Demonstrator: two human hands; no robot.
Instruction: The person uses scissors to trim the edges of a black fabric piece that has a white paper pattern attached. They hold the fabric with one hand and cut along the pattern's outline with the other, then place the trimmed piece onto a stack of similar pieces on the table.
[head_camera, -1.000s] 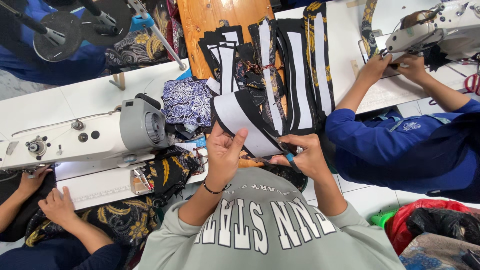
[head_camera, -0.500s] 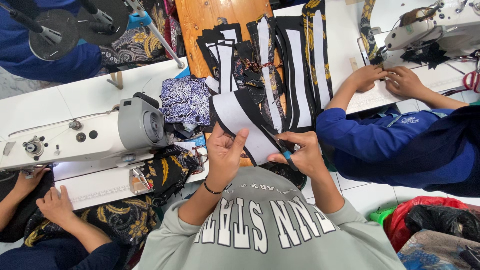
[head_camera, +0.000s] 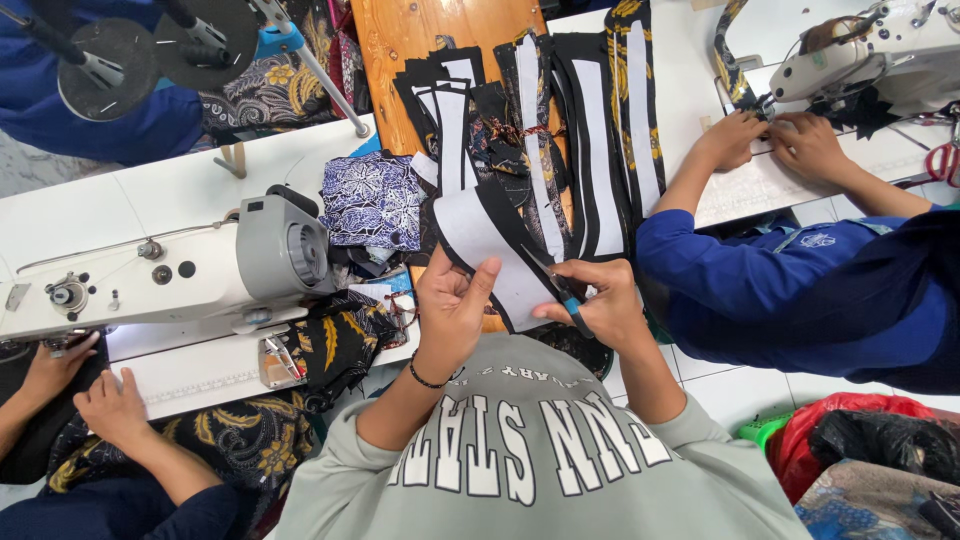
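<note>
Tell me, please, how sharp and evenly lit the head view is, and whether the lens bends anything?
Head view: bright, even light, soft shadows, no strong glare; left hand, right hand and black-and-white fabric piece look sharp; the wide lens bows the white sewing machine and table edges near the borders.

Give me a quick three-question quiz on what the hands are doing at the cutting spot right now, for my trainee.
1. True or false: the right hand holds blue-handled scissors against the fabric piece.
2. Which colours make up the piece that the left hand grips? A) red and yellow B) black with a white panel C) plain blue
3. Fill in: the sewing machine beside the left hand is ____ in colour.

Key: 1 true; 2 B; 3 grey and white.
</note>
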